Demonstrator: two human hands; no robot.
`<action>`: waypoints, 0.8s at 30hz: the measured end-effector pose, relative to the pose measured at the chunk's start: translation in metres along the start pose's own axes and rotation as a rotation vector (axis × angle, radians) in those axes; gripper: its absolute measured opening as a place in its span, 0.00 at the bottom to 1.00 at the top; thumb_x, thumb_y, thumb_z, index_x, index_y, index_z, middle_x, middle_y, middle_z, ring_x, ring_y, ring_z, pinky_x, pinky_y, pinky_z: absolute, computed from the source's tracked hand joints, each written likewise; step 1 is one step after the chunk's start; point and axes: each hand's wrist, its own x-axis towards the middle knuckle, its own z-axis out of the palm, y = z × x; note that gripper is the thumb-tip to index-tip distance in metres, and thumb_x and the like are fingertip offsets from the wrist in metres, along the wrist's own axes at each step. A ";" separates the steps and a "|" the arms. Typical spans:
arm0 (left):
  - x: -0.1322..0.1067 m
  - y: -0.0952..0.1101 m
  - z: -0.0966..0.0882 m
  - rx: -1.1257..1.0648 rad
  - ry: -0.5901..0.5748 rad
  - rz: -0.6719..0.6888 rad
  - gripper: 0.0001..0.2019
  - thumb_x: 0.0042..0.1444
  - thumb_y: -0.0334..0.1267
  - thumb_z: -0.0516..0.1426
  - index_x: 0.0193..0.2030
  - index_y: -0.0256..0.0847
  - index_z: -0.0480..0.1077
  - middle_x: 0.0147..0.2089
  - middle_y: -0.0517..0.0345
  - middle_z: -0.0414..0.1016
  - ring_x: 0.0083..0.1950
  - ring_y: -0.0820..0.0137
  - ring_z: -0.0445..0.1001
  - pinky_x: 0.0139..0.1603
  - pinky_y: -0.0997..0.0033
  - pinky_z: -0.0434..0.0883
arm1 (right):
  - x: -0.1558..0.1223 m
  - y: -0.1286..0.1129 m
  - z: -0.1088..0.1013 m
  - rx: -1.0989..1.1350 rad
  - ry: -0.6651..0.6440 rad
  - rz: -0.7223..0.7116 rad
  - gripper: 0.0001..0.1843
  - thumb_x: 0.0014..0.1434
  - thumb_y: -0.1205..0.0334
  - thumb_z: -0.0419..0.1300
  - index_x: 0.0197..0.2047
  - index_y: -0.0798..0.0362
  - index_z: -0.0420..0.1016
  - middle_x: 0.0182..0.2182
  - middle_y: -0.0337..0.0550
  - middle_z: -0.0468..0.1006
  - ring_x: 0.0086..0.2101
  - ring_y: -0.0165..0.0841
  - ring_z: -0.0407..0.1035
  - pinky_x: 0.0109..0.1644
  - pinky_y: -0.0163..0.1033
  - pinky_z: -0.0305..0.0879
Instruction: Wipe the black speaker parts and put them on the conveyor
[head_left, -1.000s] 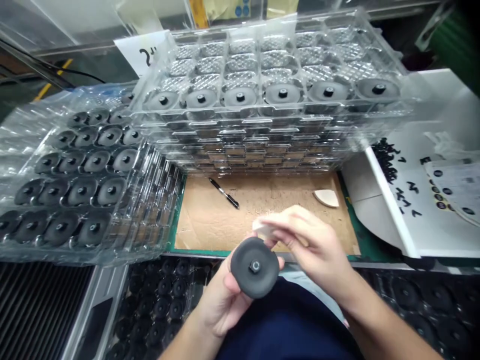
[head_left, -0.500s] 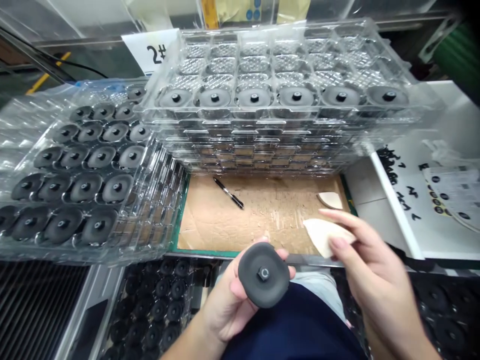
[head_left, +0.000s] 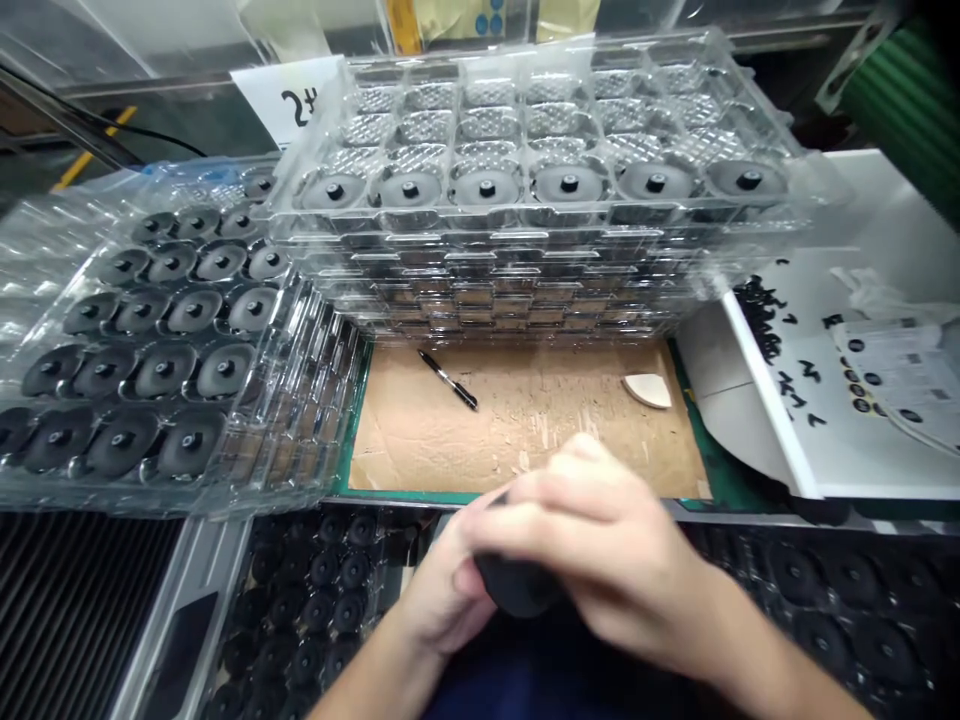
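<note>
My left hand (head_left: 442,590) is closed around a black, rounded-square cap-like part (head_left: 517,585), held low in front of the dark clothing. Bent over the part's face is my right hand (head_left: 592,540), fingers curled and slightly blurred. Its fingers cover the part's centre stub and most of its top. The cream wedge-shaped pad seen in this hand a moment earlier is hidden behind the fingers and shows nowhere else. Another cream wedge-shaped pad (head_left: 647,391) lies on the cardboard sheet (head_left: 420,455), beyond the right hand.
A black pen (head_left: 448,380) lies on the cardboard. Stacked clear trays (head_left: 480,240) stand behind, their top front row holding black parts. More filled trays (head_left: 251,420) stand left. At right, a white bin (head_left: 885,440) holds small black pieces. Other filled trays (head_left: 847,600) sit below the bench edge.
My right hand has moved left with the cream pad and closed over the black part, covering its face. My left hand stays nearly in place. The view has shifted slightly.
</note>
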 end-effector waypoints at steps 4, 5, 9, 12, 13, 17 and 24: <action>-0.001 0.002 -0.002 -0.119 -0.259 -0.011 0.31 0.30 0.48 0.69 0.47 0.46 0.73 0.47 0.52 0.78 0.44 0.60 0.77 0.52 0.59 0.67 | -0.026 0.015 -0.016 0.017 0.121 0.291 0.16 0.60 0.70 0.53 0.49 0.45 0.71 0.37 0.39 0.78 0.35 0.32 0.70 0.36 0.37 0.63; -0.001 0.001 -0.003 -0.162 -0.297 -0.009 0.30 0.32 0.47 0.69 0.48 0.49 0.72 0.49 0.53 0.77 0.44 0.62 0.77 0.52 0.60 0.68 | -0.035 0.020 -0.017 0.057 0.170 0.361 0.16 0.59 0.68 0.55 0.48 0.43 0.72 0.37 0.39 0.78 0.35 0.33 0.70 0.36 0.37 0.65; 0.000 -0.004 -0.004 -0.240 -0.341 -0.023 0.30 0.34 0.46 0.68 0.48 0.48 0.72 0.48 0.53 0.78 0.45 0.63 0.77 0.50 0.63 0.69 | -0.071 0.037 -0.004 0.272 0.386 0.667 0.13 0.57 0.60 0.59 0.46 0.40 0.74 0.40 0.38 0.78 0.36 0.35 0.73 0.34 0.34 0.70; 0.002 -0.005 -0.002 -0.256 -0.357 -0.031 0.30 0.33 0.45 0.68 0.48 0.48 0.72 0.47 0.54 0.78 0.45 0.63 0.77 0.49 0.64 0.69 | -0.085 0.046 0.009 0.383 0.402 0.858 0.14 0.56 0.55 0.60 0.45 0.45 0.76 0.42 0.42 0.78 0.39 0.38 0.74 0.38 0.37 0.72; 0.003 -0.004 -0.001 -0.258 -0.357 -0.030 0.30 0.33 0.45 0.68 0.48 0.48 0.72 0.47 0.54 0.78 0.45 0.63 0.77 0.50 0.64 0.69 | -0.086 0.048 0.012 0.400 0.378 0.898 0.14 0.55 0.54 0.60 0.44 0.46 0.77 0.43 0.43 0.78 0.41 0.39 0.73 0.41 0.38 0.72; 0.004 -0.003 0.003 -0.268 -0.353 -0.039 0.29 0.33 0.45 0.68 0.47 0.48 0.72 0.46 0.55 0.79 0.45 0.63 0.77 0.49 0.66 0.69 | -0.085 0.050 0.014 0.443 0.295 0.936 0.15 0.52 0.52 0.62 0.43 0.46 0.78 0.41 0.43 0.79 0.41 0.39 0.74 0.44 0.39 0.72; 0.003 -0.003 0.007 -0.275 -0.371 -0.029 0.28 0.33 0.45 0.68 0.46 0.49 0.73 0.45 0.58 0.79 0.44 0.64 0.78 0.47 0.68 0.71 | -0.081 0.049 0.013 0.442 0.279 0.931 0.16 0.52 0.51 0.62 0.43 0.47 0.78 0.41 0.43 0.80 0.40 0.38 0.74 0.43 0.37 0.72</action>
